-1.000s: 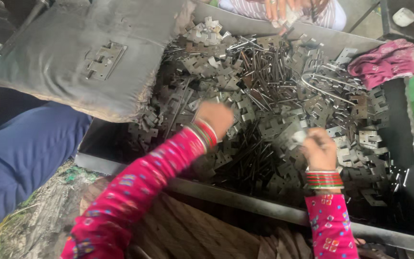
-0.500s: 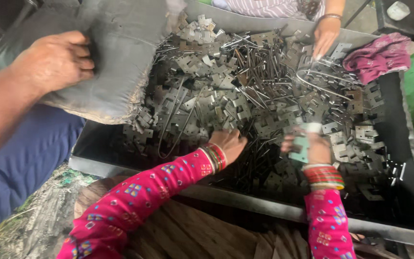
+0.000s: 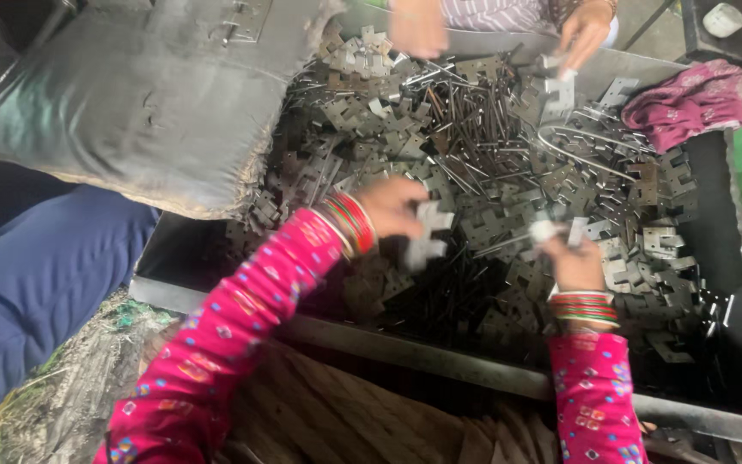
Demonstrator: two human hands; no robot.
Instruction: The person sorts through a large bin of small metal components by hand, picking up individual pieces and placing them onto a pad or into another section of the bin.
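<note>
Left hand (image 3: pixel 392 206): motion-blurred, fingers indistinct; the pale metal plate (image 3: pixel 427 236) at its fingertips smears, shape unclear. Right hand (image 3: pixel 575 258): blurred too, small light piece (image 3: pixel 544 229) above it unidentifiable, possibly a bracket. Co-worker's hands (image 3: pixel 584 30) cut off by top edge. Grey sack (image 3: pixel 143 112) covers tray's (image 3: pixel 440 361) left part. Far-corner parts too small to sort.

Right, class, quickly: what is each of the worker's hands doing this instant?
Left hand: closed on a flat notched metal plate, above the tray.
Right hand: closed on a small metal piece; blurred.
</note>
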